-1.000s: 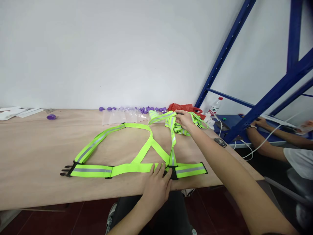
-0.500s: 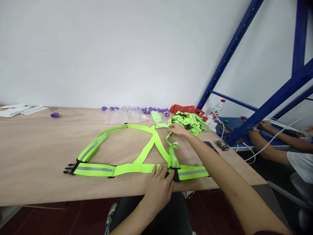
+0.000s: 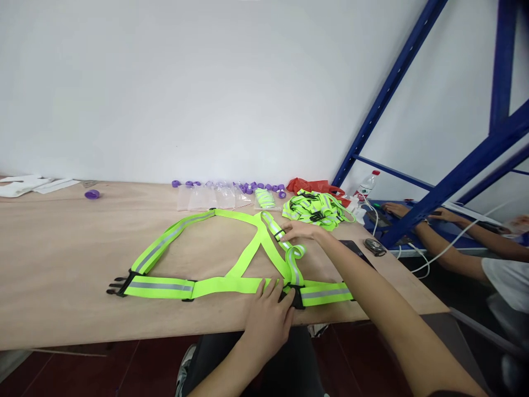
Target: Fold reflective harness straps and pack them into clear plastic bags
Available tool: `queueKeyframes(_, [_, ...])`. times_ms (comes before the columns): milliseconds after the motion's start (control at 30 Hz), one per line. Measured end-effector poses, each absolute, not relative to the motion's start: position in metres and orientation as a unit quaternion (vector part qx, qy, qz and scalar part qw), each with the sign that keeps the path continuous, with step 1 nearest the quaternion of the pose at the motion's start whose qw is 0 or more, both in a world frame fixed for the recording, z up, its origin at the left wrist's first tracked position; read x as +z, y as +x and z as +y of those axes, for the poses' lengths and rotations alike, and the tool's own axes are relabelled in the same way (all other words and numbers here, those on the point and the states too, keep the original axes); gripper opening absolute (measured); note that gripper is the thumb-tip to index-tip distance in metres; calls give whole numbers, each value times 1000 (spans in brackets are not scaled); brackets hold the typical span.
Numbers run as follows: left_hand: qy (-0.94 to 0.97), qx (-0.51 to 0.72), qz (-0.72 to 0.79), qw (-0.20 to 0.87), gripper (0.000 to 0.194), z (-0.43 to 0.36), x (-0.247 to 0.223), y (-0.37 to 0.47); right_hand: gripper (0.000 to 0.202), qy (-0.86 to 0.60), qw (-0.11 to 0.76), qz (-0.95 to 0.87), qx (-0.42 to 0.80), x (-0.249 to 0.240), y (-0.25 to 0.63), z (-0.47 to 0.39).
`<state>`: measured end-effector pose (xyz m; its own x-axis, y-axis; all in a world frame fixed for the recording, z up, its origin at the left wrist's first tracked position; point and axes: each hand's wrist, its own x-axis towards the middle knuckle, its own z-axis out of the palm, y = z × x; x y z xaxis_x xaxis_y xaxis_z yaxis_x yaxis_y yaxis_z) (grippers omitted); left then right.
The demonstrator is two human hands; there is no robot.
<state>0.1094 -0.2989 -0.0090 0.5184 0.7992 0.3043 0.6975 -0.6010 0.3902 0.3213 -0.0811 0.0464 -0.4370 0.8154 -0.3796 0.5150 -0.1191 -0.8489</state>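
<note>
A neon-yellow reflective harness (image 3: 235, 284) with grey stripes lies spread on the wooden table in front of me. My left hand (image 3: 270, 311) rests with spread fingers on its lower band, beside a black buckle part (image 3: 296, 298). Farther up, my right hand (image 3: 298, 230) has its fingertips closed on the reflective strap (image 3: 270, 223) at a black slider (image 3: 279, 235); the exact grip is partly hidden. That strap curls into a loop near the lower band. A black pronged buckle (image 3: 118, 285) sits at the harness's left end.
Behind the harness lie clear plastic bags (image 3: 202, 197), purple rolls (image 3: 248, 188) and a heap of similar harnesses (image 3: 316, 209). A black phone (image 3: 355, 251) and a dark oval device (image 3: 375, 246) lie right. Blue shelving (image 3: 413, 218) borders the table; another person's hands (image 3: 397, 209) work beyond.
My right hand has moved slightly nearer and drawn the strap down from the harness pile, straightening it beside the crossing. My left hand stays on the lower band.
</note>
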Motion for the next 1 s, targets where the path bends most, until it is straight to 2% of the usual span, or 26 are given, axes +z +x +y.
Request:
queueKeyframes(167, [868, 226, 430, 103, 38, -300, -9, 110, 28, -564, 196, -620, 509, 39, 322, -72])
queueKeyframes(300, [871, 220, 428, 102, 39, -300, -7, 110, 21, -579, 244, -572, 528, 62, 343, -67])
queueKeyframes(500, [872, 210, 428, 107, 40, -299, -6, 110, 21, -514, 246, -513, 642, 106, 369, -81])
queueKeyframes(667, [873, 208, 428, 105, 40, -299, -5, 110, 21, -447, 267, -487, 701, 113, 372, -94])
queueKeyframes(833, [872, 217, 427, 105, 40, -299, -6, 109, 25, -406, 287, -489, 716, 119, 373, -97])
queueKeyframes(1000, [871, 221, 427, 99, 40, -299, -6, 109, 25, -428, 295, -518, 680, 124, 374, -95])
